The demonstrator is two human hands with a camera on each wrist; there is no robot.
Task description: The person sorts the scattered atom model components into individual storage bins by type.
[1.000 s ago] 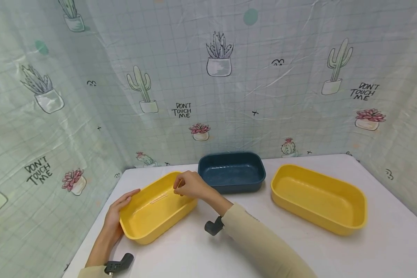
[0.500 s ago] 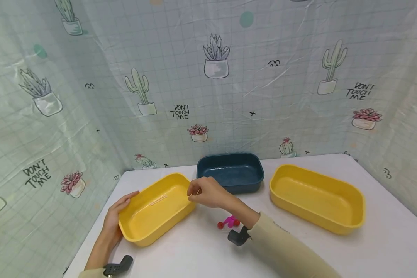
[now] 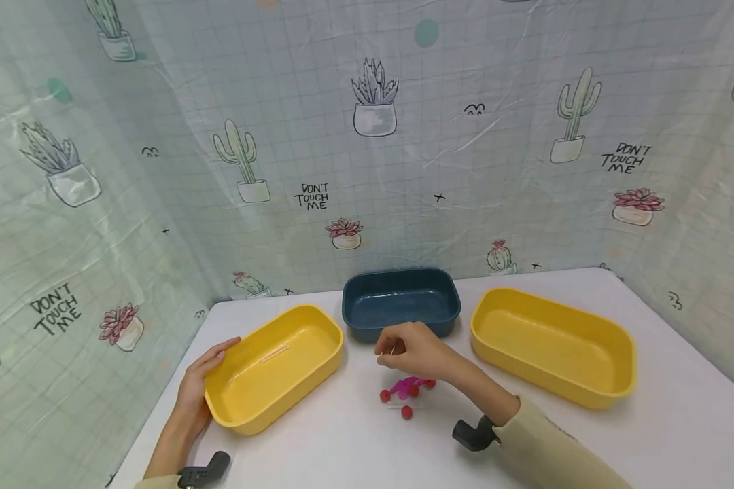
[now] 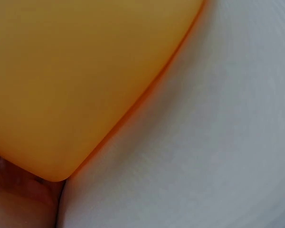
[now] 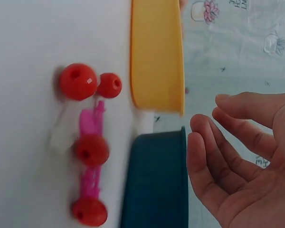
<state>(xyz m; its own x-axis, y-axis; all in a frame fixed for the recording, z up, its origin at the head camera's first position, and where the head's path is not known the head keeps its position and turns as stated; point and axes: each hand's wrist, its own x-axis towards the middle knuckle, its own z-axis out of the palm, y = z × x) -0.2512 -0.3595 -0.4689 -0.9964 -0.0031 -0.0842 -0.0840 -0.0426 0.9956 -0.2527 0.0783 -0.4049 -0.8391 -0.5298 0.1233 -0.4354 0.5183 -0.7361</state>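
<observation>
My left hand (image 3: 192, 387) lies along the outer left wall of a yellow tray (image 3: 306, 380), its visible fingers fairly straight against the side and thumb hidden. A pale thin stick (image 3: 274, 353) lies inside that tray. My right hand (image 3: 412, 350) hovers over the table in front of the dark blue tray (image 3: 404, 333). Its fingers bend loosely, the thumb near the index finger, and in the right wrist view nothing shows between them. Below it on the table are several red beads (image 5: 78, 81), a pink plastic piece (image 5: 90, 122) and a pale translucent piece (image 5: 64, 128).
A second yellow tray (image 3: 550, 373) stands at the right on the white table (image 3: 330, 448). The dark blue tray sits at the back between the two yellow ones. A curtain (image 3: 269, 88) printed with potted plants encloses the table at the back and sides.
My right hand has moved from over the left yellow tray toward the right and nearer, uncovering the red beads and pink piece. My left hand has stayed at the tray.
</observation>
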